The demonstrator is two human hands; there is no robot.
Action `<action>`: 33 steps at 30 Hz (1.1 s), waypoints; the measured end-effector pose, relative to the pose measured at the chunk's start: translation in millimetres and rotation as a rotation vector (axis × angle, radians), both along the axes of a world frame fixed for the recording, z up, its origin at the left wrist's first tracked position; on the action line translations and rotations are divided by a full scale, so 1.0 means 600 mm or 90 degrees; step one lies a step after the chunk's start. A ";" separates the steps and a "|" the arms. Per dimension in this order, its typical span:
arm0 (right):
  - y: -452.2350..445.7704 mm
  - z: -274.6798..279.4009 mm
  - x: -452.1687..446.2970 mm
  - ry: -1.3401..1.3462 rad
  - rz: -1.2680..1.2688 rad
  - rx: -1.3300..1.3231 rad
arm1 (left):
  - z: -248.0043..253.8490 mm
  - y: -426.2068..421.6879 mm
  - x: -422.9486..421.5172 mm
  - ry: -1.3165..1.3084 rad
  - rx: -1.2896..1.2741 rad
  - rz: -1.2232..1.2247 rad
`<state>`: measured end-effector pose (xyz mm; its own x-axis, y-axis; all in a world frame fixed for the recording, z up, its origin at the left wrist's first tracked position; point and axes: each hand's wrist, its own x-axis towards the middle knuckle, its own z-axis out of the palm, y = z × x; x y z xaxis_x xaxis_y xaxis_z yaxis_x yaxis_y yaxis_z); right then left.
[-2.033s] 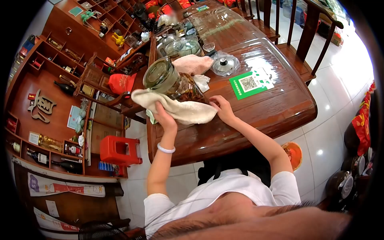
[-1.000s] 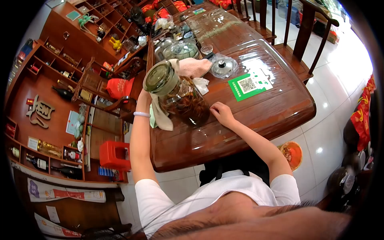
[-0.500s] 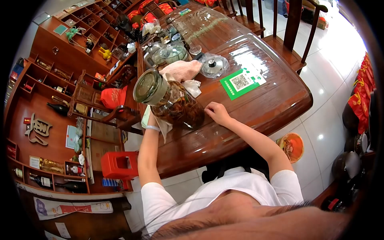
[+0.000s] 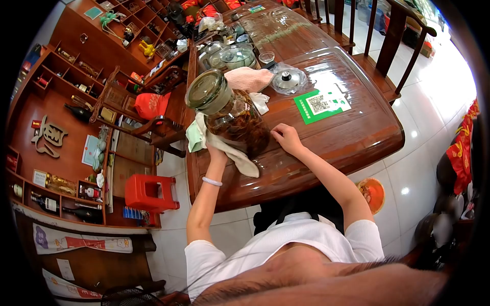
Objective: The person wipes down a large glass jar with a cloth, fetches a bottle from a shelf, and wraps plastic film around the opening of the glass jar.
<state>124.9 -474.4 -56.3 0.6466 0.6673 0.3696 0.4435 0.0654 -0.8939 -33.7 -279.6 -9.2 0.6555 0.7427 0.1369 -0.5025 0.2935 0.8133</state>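
A large lidded glass jar (image 4: pixel 237 120) with dark brown contents stands near the front left of the wooden table (image 4: pixel 306 160). My left hand (image 4: pixel 216 152) is wrapped in a cream cloth (image 4: pixel 236 153) and presses it against the jar's lower left side; its fingers are mostly under the fabric. Beside the jar's base on the right, my right hand (image 4: pixel 287 137) rests with curled fingers at the glass, and nothing shows in it. A pale green cloth or paper (image 4: pixel 194 136) lies left of the jar.
Behind the jar are a pink towel (image 4: pixel 248 79), a white tissue (image 4: pixel 260 102), a plastic-wrapped lid (image 4: pixel 288 80) and glass pots (image 4: pixel 237 55). A green QR card (image 4: pixel 321 105) lies to the right. A red stool (image 4: pixel 152 193) and an orange bin (image 4: pixel 371 196) stand on the floor.
The cream cloth and my left hand have moved from behind the jar's left side round to its front lower left. My right hand stays by the base.
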 end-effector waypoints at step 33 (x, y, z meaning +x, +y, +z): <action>-0.008 0.179 0.014 0.426 -0.011 0.163 | 0.094 -0.233 -0.060 0.214 0.136 0.196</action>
<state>133.5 -479.4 50.9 0.7986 0.6009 0.0338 -0.1914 0.3069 -0.9323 -69.4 -419.1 47.0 0.4444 0.8868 0.1267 -0.2398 -0.0185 0.9706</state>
